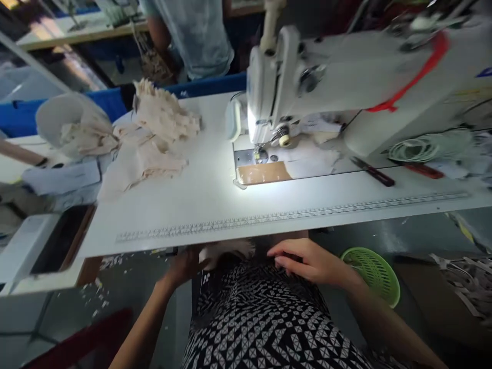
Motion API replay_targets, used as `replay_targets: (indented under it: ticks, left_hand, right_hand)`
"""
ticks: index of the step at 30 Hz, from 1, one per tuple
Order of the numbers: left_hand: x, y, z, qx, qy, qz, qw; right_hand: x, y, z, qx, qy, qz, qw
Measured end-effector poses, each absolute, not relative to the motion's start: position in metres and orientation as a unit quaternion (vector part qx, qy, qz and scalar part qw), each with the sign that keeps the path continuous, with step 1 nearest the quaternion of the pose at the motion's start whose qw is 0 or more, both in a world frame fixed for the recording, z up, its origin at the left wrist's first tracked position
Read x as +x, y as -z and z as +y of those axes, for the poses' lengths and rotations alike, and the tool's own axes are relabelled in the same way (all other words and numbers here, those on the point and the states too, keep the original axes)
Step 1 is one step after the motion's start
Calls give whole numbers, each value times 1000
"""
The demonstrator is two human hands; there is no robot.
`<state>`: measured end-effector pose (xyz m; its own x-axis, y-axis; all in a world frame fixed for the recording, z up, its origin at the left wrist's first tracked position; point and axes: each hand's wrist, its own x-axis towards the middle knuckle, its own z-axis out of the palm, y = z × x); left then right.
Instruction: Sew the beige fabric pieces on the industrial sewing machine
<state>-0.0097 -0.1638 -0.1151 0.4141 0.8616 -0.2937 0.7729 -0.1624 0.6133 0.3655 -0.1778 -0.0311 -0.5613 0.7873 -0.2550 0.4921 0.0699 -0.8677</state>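
Note:
Below the table's front edge, my left hand (187,265) is in shadow at my lap, closed on one end of a cream fabric piece (226,249). Its fingertips are partly hidden by the cloth and the dim light. To the right, my right hand (302,260) hovers over the patterned black-and-white clothing (265,312), fingers apart and slightly bent, holding nothing. Above both hands stands a white sewing machine (323,77) with its lamp lit over the needle plate (246,156). No fabric shows under the presser foot.
A clear ruler (284,218) lies along the table's front edge. Heaped cream fabric pieces (154,138) are at the left, near a phone (63,238). Thread snips (372,171) lie at the right. A green basket (374,274) stands below. Another person (192,36) is across the table.

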Motion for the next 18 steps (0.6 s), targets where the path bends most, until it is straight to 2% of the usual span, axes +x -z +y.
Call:
replay_targets:
  ticks: [2, 4, 6, 8, 13, 18]
  left_hand:
    - [9, 85, -162, 794, -58, 435, 421]
    - [37, 48, -154, 823, -64, 298, 479]
    - [72, 12, -138, 838, -86, 189, 505]
    - [111, -12, -114, 844, -134, 140, 500]
    - [200, -14, -41, 859, -292, 215, 361]
    - [261, 9, 22, 837, -310, 375, 251]
  right_hand:
    - [388, 2, -159, -471, -414, -752, 205]
    - [413, -11, -125, -540, -250, -760, 260]
    - [435, -9, -81, -599, -102, -743, 281]
    - [450, -1, -36, -632, -13, -724, 275]
    - [454, 13, 19, -667, 42, -724, 170]
    - [458, 13, 14, -634, 41, -755, 161]
